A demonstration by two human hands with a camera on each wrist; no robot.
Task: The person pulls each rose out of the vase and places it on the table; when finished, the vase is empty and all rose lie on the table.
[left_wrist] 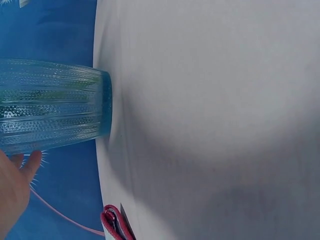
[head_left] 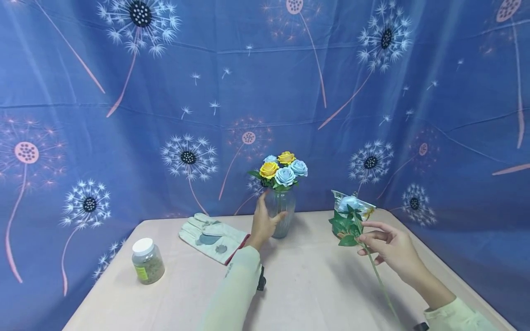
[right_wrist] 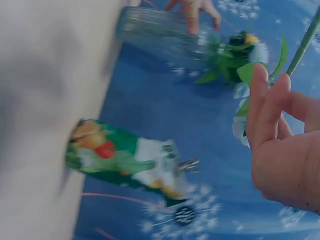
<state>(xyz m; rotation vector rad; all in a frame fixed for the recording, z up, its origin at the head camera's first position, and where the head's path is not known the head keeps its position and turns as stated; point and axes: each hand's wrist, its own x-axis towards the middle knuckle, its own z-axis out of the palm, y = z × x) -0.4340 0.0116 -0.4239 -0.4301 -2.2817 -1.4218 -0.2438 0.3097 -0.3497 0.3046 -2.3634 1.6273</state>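
My left hand (head_left: pixel 263 223) holds a clear ribbed glass vase (head_left: pixel 286 207) at the back of the table, its thumb across the front and its fingers at the left side. In the vase stand several yellow and light blue roses (head_left: pixel 285 176) with green leaves. The left wrist view shows the vase (left_wrist: pixel 55 107) upright on the table. To the right, my right hand (head_left: pixel 391 250) pinches the green stem of a single light blue rose (head_left: pixel 349 203) in the air. Its long stem slants down toward me; in the right wrist view leaves (right_wrist: pixel 246 73) show by the fingers (right_wrist: pixel 260 90).
Behind the held rose stands a green printed bag (head_left: pixel 337 225), with a metal clip (right_wrist: pixel 189 165) at its top. A pale work glove (head_left: pixel 215 236) with red trim lies left of the vase. At the left is a white-lidded jar (head_left: pixel 148 264). A blue curtain (head_left: pixel 265 87) hangs behind.
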